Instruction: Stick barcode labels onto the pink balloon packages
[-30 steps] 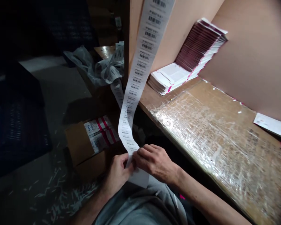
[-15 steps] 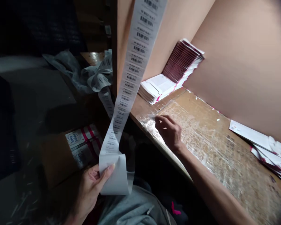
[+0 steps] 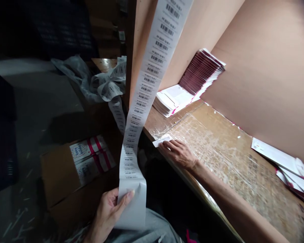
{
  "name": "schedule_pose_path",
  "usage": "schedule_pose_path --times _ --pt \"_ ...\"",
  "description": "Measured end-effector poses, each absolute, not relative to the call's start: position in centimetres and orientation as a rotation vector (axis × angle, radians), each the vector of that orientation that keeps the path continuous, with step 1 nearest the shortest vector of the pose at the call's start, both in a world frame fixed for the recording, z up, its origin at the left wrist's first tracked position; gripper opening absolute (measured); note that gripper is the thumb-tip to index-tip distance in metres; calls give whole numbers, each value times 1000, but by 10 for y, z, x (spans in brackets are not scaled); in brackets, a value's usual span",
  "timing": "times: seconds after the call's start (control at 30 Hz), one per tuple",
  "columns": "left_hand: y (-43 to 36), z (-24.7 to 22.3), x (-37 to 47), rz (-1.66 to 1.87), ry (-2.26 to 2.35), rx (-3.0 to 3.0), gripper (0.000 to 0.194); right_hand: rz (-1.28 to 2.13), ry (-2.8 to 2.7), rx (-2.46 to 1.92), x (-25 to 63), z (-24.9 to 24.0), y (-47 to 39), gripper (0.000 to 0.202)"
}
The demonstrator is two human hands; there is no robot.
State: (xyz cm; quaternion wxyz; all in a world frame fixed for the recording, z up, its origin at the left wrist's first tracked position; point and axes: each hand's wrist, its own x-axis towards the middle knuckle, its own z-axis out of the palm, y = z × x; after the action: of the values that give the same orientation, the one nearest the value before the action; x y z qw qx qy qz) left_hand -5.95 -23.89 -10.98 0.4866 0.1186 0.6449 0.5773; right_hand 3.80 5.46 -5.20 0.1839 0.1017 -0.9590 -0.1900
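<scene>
A long strip of barcode labels (image 3: 148, 79) hangs from the top of the view down to my left hand (image 3: 111, 209). That hand is closed, thumb on the blank white backing (image 3: 133, 214) where the strip folds over above my lap. At the left edge of the worktable my right hand (image 3: 178, 153) lies low, fingers curled together at a small white label (image 3: 162, 140). The label's far end shows beyond the fingertips, close to the tabletop; the rest is hidden under them.
Folded printed cartons (image 3: 202, 72) stand stacked against the wooden panel. More white cartons (image 3: 278, 152) lie at the right of the taped worktable (image 3: 225, 162). On the left are a brown box (image 3: 58, 172), tangled label strips (image 3: 111, 89) and clear plastic (image 3: 78, 74).
My right hand has come down onto the table edge, and the white label now shows at its fingertips. The left hand still grips the strip, whose folded backing hangs straighter. The view has shifted slightly.
</scene>
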Motion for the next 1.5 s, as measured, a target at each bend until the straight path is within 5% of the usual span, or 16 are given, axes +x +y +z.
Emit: schedule_pose_path --times 0.17,0.37,0.47,0.73,0.87,1.0,1.37,1.5 --pt "-244 -114 -54 1386 1552 401 43 -187 -2747 23 51 -42 25 21" --pt "-244 -100 -42 1392 1626 599 31 1467 -2418 -882 77 -63 -77 44" --pt "-237 -93 -44 1464 1331 546 43 1840 -1959 -885 79 -84 -103 54" --pt "-227 -84 -45 1421 1331 453 38 1518 -2139 -906 84 -91 -92 43" --pt "-223 -80 -46 1392 1501 461 37 967 -2439 -729 77 -76 -86 44" --pt "-220 -78 -50 1334 1672 596 26 523 -2671 -210 63 -57 -79 23" --pt "-225 -84 -46 1229 1738 771 23 627 -2812 47 51 -57 -79 22" --pt "-226 -88 -41 1213 1778 805 25 671 -2755 -175 52 -63 -84 19"
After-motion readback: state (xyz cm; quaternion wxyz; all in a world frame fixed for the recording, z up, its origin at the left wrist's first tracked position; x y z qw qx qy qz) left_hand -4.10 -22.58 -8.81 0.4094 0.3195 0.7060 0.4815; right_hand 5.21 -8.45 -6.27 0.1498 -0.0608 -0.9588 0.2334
